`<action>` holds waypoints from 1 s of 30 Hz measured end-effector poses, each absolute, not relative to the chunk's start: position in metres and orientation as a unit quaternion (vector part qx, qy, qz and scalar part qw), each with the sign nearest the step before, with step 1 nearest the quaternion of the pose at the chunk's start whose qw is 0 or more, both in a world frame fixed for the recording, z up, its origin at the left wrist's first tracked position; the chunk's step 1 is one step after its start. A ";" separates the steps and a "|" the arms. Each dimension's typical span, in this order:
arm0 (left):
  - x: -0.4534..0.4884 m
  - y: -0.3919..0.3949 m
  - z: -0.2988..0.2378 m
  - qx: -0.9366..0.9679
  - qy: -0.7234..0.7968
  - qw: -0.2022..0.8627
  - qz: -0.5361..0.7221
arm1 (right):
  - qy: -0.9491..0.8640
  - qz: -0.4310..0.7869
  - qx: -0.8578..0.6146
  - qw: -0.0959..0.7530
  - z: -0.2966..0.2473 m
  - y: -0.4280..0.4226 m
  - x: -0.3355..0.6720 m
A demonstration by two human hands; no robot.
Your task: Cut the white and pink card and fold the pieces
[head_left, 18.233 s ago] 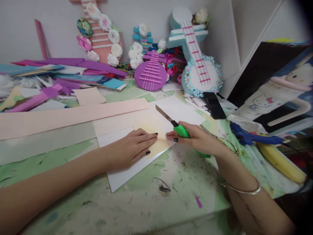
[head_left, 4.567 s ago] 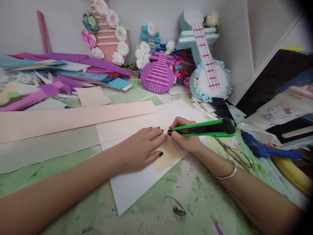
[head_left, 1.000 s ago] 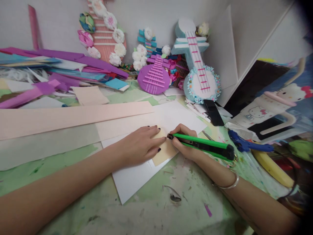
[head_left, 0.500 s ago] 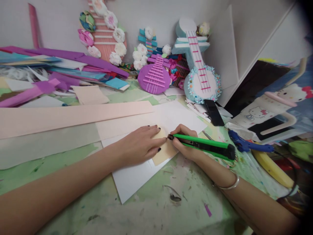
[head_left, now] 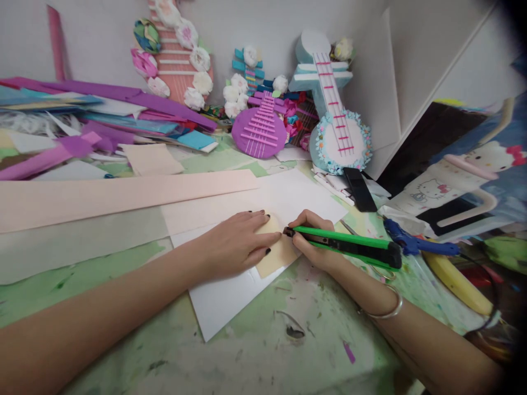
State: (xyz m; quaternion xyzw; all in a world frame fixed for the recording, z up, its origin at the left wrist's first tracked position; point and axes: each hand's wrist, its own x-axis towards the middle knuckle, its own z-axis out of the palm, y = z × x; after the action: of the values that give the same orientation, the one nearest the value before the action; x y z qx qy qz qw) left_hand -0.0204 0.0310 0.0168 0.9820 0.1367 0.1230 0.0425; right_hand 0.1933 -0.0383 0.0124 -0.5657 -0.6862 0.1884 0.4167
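My left hand (head_left: 236, 247) lies flat, fingers stretched out, pressing a small cream foam piece (head_left: 279, 257) onto a white sheet (head_left: 224, 299). My right hand (head_left: 315, 244) is closed round a green utility knife (head_left: 349, 247), held like a pen. The knife's tip touches the cream piece right beside my left fingertips. Its black end points to the right. A metal bangle (head_left: 385, 310) sits on my right wrist.
Long pale pink (head_left: 115, 195) and grey (head_left: 78, 244) foam strips lie to the left. Purple and blue scraps (head_left: 102, 118) pile at the back left. Foam guitar models (head_left: 335, 115) stand against the wall. A black phone (head_left: 359, 189), blue glue gun (head_left: 415, 244) and scissors lie right.
Over the last second the knife has tilted slightly lower at its black end and its tip has edged along the cream piece. My left hand has stayed in place.
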 end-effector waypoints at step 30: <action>0.000 -0.011 0.014 0.945 0.293 0.038 0.138 | -0.688 0.216 -0.549 0.423 0.018 -0.037 0.194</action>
State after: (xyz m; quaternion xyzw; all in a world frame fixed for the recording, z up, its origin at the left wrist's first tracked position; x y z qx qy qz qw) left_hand 0.0004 -0.0107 0.0135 0.9454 0.2926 0.1385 0.0379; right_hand 0.1945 -0.0369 0.0178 -0.5491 -0.6875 0.2160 0.4233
